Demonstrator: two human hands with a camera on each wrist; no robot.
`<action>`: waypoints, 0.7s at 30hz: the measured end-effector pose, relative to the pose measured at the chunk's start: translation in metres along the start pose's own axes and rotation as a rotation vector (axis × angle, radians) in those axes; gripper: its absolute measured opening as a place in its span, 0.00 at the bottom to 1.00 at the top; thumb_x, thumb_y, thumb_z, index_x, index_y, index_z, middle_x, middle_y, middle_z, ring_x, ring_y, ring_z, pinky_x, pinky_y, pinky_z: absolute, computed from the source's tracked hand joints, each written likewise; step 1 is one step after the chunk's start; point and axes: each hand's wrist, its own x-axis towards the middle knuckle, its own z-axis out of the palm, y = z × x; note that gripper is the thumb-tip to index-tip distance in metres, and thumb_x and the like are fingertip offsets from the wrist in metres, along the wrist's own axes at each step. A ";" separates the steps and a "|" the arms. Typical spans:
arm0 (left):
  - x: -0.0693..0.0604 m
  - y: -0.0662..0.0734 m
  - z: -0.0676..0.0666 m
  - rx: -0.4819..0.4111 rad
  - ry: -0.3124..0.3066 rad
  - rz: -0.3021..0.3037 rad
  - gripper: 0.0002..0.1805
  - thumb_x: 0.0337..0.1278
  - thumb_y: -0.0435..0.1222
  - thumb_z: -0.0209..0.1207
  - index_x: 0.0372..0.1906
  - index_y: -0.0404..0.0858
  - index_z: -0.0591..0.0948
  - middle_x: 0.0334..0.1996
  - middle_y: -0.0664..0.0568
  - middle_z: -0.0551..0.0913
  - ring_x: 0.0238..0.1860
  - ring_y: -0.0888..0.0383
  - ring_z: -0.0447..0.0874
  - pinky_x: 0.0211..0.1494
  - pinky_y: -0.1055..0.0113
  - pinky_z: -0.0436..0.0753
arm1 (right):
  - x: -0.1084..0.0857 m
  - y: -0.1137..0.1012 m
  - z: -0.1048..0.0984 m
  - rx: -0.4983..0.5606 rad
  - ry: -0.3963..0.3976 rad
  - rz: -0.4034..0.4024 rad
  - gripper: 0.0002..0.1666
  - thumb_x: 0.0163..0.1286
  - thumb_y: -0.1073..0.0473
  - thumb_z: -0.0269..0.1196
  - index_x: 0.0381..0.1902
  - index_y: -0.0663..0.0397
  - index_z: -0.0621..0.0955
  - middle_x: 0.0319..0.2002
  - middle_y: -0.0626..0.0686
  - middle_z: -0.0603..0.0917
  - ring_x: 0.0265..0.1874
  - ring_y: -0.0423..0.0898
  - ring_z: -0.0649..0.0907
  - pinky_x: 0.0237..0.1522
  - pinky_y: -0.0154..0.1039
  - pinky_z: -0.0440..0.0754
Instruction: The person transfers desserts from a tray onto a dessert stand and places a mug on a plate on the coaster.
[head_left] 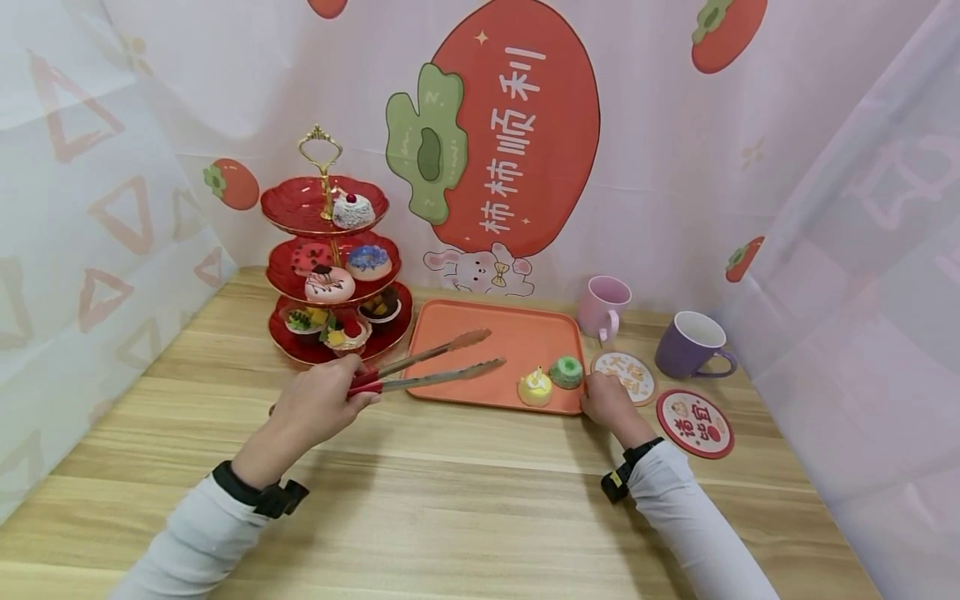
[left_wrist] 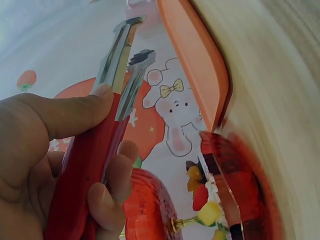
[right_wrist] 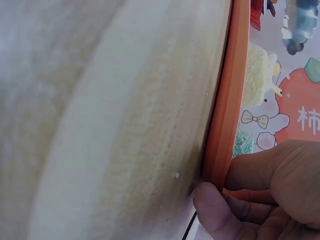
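My left hand [head_left: 318, 400] grips red-handled metal tongs [head_left: 442, 379], whose tips stand apart over the left part of an orange tray [head_left: 465, 333] with nothing between them. At the tray's near right corner, my right hand [head_left: 607, 398] pinches the rim between thumb and fingers, as the right wrist view shows. On the tray beside that hand sit a small yellow cake [head_left: 536, 388] and a green ring-shaped cake [head_left: 566, 372]. Left of the tray rises a red three-tier stand [head_left: 296, 208] bearing a white cake with a cherry [head_left: 353, 211], donuts [head_left: 330, 284] and fruit tarts [head_left: 347, 330].
A pink mug [head_left: 603, 305] stands behind the tray's right end, and a purple mug [head_left: 686, 346] farther right. Two round coasters, one pale [head_left: 633, 379] and one red-rimmed [head_left: 695, 423], lie near the right hand. Printed cloth [head_left: 637, 150] encloses the wooden table [head_left: 450, 500].
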 end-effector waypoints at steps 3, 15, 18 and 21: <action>0.002 0.001 0.005 -0.004 -0.029 0.009 0.19 0.46 0.41 0.69 0.36 0.34 0.76 0.21 0.53 0.74 0.19 0.58 0.68 0.21 0.65 0.69 | 0.000 0.000 -0.001 0.004 0.001 -0.002 0.09 0.56 0.71 0.59 0.18 0.60 0.73 0.17 0.53 0.72 0.20 0.49 0.72 0.23 0.43 0.70; 0.010 0.010 0.026 -0.020 -0.070 0.094 0.17 0.45 0.41 0.70 0.34 0.37 0.75 0.22 0.55 0.74 0.20 0.60 0.68 0.22 0.66 0.69 | 0.000 0.000 -0.001 0.012 -0.003 0.003 0.09 0.56 0.71 0.58 0.19 0.61 0.73 0.17 0.53 0.72 0.19 0.48 0.72 0.22 0.41 0.70; 0.013 0.013 0.030 -0.026 -0.079 0.101 0.16 0.45 0.41 0.70 0.33 0.38 0.75 0.22 0.56 0.72 0.20 0.60 0.68 0.22 0.67 0.68 | 0.001 0.000 -0.001 0.012 -0.011 0.008 0.08 0.56 0.71 0.58 0.19 0.61 0.74 0.18 0.53 0.72 0.19 0.48 0.72 0.22 0.41 0.69; 0.016 0.015 0.033 -0.032 -0.093 0.106 0.16 0.46 0.41 0.70 0.33 0.38 0.75 0.22 0.56 0.72 0.20 0.60 0.67 0.22 0.67 0.68 | 0.001 0.000 0.000 0.009 -0.018 0.011 0.07 0.57 0.70 0.59 0.21 0.62 0.74 0.18 0.53 0.72 0.19 0.48 0.72 0.23 0.41 0.70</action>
